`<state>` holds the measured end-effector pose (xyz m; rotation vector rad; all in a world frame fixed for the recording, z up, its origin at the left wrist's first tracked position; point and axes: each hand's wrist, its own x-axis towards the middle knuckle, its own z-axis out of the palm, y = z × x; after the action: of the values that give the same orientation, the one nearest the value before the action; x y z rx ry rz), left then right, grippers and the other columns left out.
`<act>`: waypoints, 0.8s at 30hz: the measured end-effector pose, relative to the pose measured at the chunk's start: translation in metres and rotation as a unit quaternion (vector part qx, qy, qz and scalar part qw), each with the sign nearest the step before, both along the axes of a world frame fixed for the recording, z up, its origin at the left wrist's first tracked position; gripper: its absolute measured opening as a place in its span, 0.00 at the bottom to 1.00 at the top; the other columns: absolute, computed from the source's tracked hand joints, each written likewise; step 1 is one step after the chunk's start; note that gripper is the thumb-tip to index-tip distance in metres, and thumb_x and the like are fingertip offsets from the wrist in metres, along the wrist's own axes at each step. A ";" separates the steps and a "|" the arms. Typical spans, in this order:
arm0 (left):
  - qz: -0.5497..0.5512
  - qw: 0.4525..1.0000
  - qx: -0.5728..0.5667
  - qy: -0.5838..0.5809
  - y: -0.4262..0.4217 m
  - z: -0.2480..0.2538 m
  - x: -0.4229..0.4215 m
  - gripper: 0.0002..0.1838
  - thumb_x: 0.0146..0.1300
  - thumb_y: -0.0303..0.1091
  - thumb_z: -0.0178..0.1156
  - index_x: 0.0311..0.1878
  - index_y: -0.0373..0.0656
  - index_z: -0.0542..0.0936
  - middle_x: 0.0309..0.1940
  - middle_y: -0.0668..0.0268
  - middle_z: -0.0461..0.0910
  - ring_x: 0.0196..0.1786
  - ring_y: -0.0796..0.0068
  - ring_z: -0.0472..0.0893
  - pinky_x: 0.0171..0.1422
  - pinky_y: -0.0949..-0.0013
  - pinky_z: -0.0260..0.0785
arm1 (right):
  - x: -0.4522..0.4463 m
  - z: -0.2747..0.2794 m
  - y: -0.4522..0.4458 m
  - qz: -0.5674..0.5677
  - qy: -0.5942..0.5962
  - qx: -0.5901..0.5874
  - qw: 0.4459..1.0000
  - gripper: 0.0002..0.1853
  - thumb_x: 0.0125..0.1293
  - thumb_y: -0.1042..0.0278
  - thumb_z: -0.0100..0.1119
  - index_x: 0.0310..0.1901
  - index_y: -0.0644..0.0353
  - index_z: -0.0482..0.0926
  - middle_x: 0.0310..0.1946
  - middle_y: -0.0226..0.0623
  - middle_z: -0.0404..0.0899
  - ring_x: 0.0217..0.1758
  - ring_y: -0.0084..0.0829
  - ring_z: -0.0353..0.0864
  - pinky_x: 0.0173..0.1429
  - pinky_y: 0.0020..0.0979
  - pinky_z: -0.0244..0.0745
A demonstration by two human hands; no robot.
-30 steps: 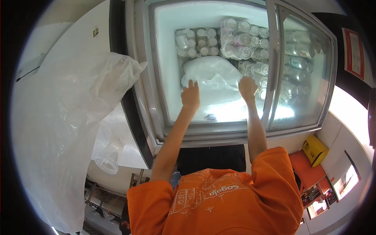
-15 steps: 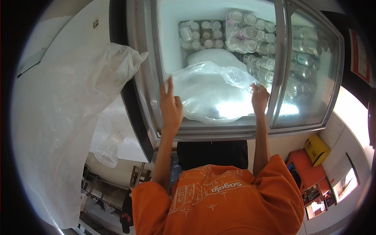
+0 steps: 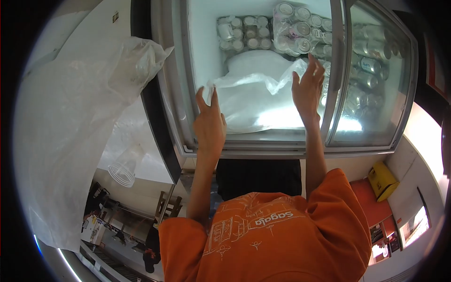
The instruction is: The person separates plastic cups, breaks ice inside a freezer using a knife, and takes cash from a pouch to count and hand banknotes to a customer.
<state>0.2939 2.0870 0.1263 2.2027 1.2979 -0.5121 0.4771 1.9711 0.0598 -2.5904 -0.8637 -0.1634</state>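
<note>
A translucent plastic bag [image 3: 249,105] lies in the chest freezer [image 3: 202,42], its loose upper edge spread between my hands. My left hand [image 3: 209,120] is at the bag's left corner, with the edge between its thumb and a finger. My right hand [image 3: 307,89] is at the right end of the edge, fingers apart and raised; the bag touches or passes just beside its thumb. Behind the bag are small packed cans [image 3: 251,33] and larger wrapped cans [image 3: 300,30].
A sliding glass lid [image 3: 371,80] covers the right part of the freezer, over more cans. A large plastic bag [image 3: 70,117] stands at the left. Stacked clear cups [image 3: 123,171] lie beside it. A yellow box [image 3: 383,181] is at the lower right.
The bag's edge was pulled up and toward me, then spread between my hands. My right hand has since moved up and its fingers have opened. My left hand stays at the left corner.
</note>
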 end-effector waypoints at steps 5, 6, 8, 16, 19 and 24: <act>-0.202 0.944 0.262 -0.020 0.004 -0.006 0.012 0.24 0.44 0.19 0.61 0.50 0.40 0.74 0.60 0.55 0.63 0.58 0.57 0.69 0.62 0.48 0.60 | -0.018 0.025 -0.003 0.127 0.351 -0.015 0.928 0.11 0.49 0.82 0.53 0.34 0.56 0.71 0.35 0.36 0.71 0.40 0.39 0.74 0.42 0.38 0.71; -0.222 0.943 0.240 -0.057 0.006 -0.014 0.020 0.24 0.43 0.20 0.62 0.49 0.40 0.74 0.59 0.57 0.64 0.62 0.57 0.65 0.65 0.45 0.54 | -0.024 0.018 -0.004 0.186 0.295 -0.103 0.931 0.16 0.48 0.83 0.53 0.40 0.56 0.71 0.37 0.38 0.73 0.43 0.40 0.75 0.47 0.41 0.70; -0.236 0.931 0.253 -0.116 0.004 -0.046 0.029 0.20 0.43 0.21 0.63 0.43 0.40 0.74 0.53 0.62 0.70 0.57 0.59 0.71 0.64 0.47 0.58 | -0.030 0.001 -0.007 0.297 0.061 -0.190 0.934 0.19 0.52 0.73 0.58 0.48 0.56 0.68 0.42 0.41 0.74 0.49 0.42 0.75 0.54 0.48 0.67; -0.073 0.985 0.133 -0.083 0.022 -0.044 -0.001 0.07 0.58 0.33 0.58 0.35 0.40 0.75 0.32 0.63 0.76 0.30 0.62 0.81 0.30 0.65 0.74 | -0.001 -0.005 -0.018 0.343 0.214 -0.332 0.852 0.18 0.57 0.56 0.57 0.45 0.57 0.70 0.35 0.39 0.77 0.44 0.41 0.78 0.48 0.48 0.70; -0.005 0.987 0.133 -0.088 0.023 -0.030 -0.017 0.11 0.62 0.38 0.54 0.31 0.40 0.77 0.31 0.61 0.76 0.27 0.59 0.80 0.30 0.63 0.74 | 0.007 0.005 -0.009 0.282 0.123 -0.230 0.923 0.03 0.59 0.72 0.49 0.33 0.56 0.73 0.25 0.35 0.76 0.28 0.38 0.78 0.30 0.39 0.73; 0.068 0.978 0.144 -0.134 0.001 -0.022 -0.033 0.11 0.63 0.36 0.52 0.31 0.38 0.78 0.30 0.60 0.77 0.28 0.57 0.80 0.31 0.62 0.73 | 0.003 0.039 0.018 0.283 -0.008 -0.158 0.946 0.02 0.56 0.70 0.55 0.30 0.56 0.76 0.26 0.35 0.78 0.31 0.37 0.78 0.33 0.37 0.74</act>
<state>0.2613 2.0882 0.1043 2.2925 1.4307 0.0296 0.4797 1.9893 0.0989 -2.4888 -1.7156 0.1323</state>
